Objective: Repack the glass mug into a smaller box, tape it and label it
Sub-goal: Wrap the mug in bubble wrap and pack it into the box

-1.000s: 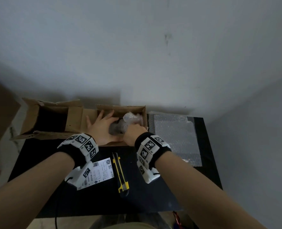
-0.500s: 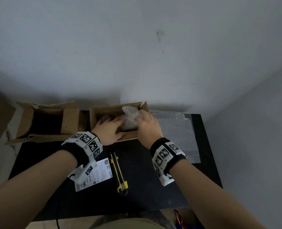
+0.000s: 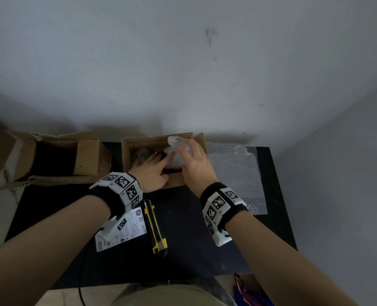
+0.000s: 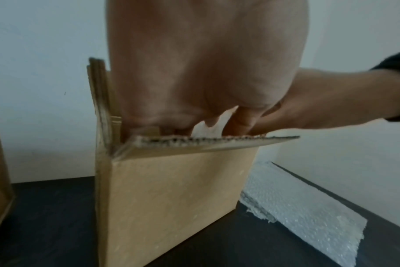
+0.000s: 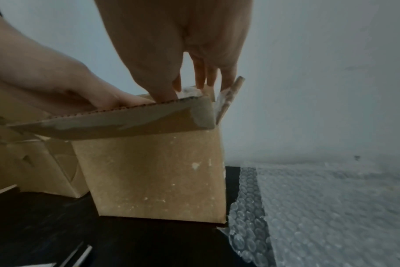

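Observation:
A small open cardboard box (image 3: 174,183) (image 4: 171,198) (image 5: 153,171) stands at the back of the black table (image 3: 187,239). A bundle of clear bubble wrap, the wrapped mug (image 3: 176,159), sits partly inside it, with the glass itself hidden. My right hand (image 3: 187,149) (image 5: 183,45) lies over the bundle from above, holding it with thumb and fingers around it. My left hand (image 3: 158,156) (image 4: 194,72) reaches into the box's left half with straight fingers touching the bundle's side.
A larger open box (image 3: 57,155) (image 5: 30,166) stands to the left. A flat bubble wrap sheet (image 3: 236,173) (image 5: 331,207) lies on the right. Nearer me lie a yellow utility knife (image 3: 155,226) and a white shipping label (image 3: 121,233). A wall rises behind the table.
My right hand moved from the bundle's near side to over its top. My left hand shifted from lying flat in the box to touching the bundle's side.

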